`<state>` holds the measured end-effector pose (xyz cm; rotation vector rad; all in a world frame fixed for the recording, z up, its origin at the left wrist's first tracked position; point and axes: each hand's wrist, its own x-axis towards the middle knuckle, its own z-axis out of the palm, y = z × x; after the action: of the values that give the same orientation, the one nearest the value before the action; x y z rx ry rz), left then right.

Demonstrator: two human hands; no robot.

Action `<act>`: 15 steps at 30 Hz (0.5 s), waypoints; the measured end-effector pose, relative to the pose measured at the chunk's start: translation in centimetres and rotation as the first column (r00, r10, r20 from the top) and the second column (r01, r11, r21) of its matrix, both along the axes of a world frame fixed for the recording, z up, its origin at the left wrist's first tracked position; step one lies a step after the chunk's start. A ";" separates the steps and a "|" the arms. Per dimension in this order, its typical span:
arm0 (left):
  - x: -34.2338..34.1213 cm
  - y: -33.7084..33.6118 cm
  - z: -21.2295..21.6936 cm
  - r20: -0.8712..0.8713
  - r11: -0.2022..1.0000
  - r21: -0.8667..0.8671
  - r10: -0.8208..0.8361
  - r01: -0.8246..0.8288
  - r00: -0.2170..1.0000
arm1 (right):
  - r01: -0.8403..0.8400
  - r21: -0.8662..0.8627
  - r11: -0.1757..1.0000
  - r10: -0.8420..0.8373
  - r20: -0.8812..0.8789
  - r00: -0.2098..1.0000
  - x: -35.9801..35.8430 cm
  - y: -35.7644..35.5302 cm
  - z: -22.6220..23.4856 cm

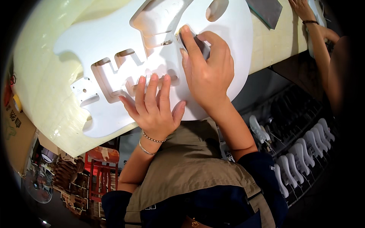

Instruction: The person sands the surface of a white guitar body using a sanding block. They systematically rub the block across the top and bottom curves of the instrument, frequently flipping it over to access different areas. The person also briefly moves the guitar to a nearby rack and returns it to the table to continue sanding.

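White guitar body (159, 57) lies flat on the pale yellow table (42, 95), at 11 o'clock of view centre; its cutouts face up, and its lower edge overhangs the table edge near the person's apron (186, 163). Left hand (154, 116) at 9 o'clock: palm down on the body, fingers apart and pointing to 12, thumb out toward 1, tips by the lower cutouts; grips nothing. Bracelets on that wrist. Right hand (209, 70) at 1 o'clock: thumb and fingers clamped on a dark block (204, 49), index stretched toward 11 along it; block sits against the body beside the big cutout; its underside is hidden. Grey flat sheet (269, 11) on the table at 1. Co-worker's hand (302, 9) near 2, finger state can't tell. White curved parts (302, 152) in a row at 4. Red chair (102, 163) and fan (38, 184) at 8.
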<state>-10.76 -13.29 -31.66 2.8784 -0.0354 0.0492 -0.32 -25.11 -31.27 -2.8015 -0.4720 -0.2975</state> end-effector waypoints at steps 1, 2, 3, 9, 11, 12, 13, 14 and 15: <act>0.0 0.0 0.0 0.002 1.000 0.004 0.000 0.000 1.000 | 0.017 0.001 1.000 -0.017 -0.038 0.999 -0.4 0.1 0.2; 0.0 0.0 0.0 0.002 1.000 -0.003 0.003 -0.003 1.000 | 0.033 0.006 0.999 -0.032 -0.067 0.997 -0.9 0.3 0.5; -0.1 -0.1 0.0 0.002 1.000 -0.009 0.005 -0.005 1.000 | 0.048 0.011 0.999 -0.047 -0.095 0.994 -1.5 0.5 0.6; 0.0 -0.1 0.2 -0.010 1.000 -0.010 0.006 -0.006 1.000 | 0.026 -0.006 1.000 -0.026 -0.014 1.000 -0.5 0.3 0.1; 0.2 -0.1 0.0 0.001 1.000 -0.017 0.010 -0.009 1.000 | 0.032 0.001 0.999 -0.032 0.008 0.999 -0.7 0.4 -0.1; 0.0 -0.1 -0.1 0.006 1.000 -0.027 0.006 -0.006 1.000 | 0.045 0.018 0.999 -0.045 0.020 0.999 -1.8 0.4 -0.5; 0.0 -0.1 -0.1 0.010 0.999 -0.036 0.003 -0.003 1.000 | 0.058 0.034 0.998 -0.059 0.032 0.998 -2.4 0.3 -0.7; -0.1 -0.1 -0.1 0.006 0.999 -0.044 0.017 -0.016 1.000 | 0.025 0.047 0.999 -0.029 0.082 0.996 -2.0 0.0 -1.0; -0.1 -0.1 -0.1 0.002 0.998 -0.052 0.025 -0.025 1.000 | 0.019 0.036 0.999 -0.021 0.053 0.998 -1.2 0.0 -0.9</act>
<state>-10.84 -13.41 -31.74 2.8268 0.0012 0.0575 -1.56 -25.14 -32.21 -2.7713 -0.4467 -0.3828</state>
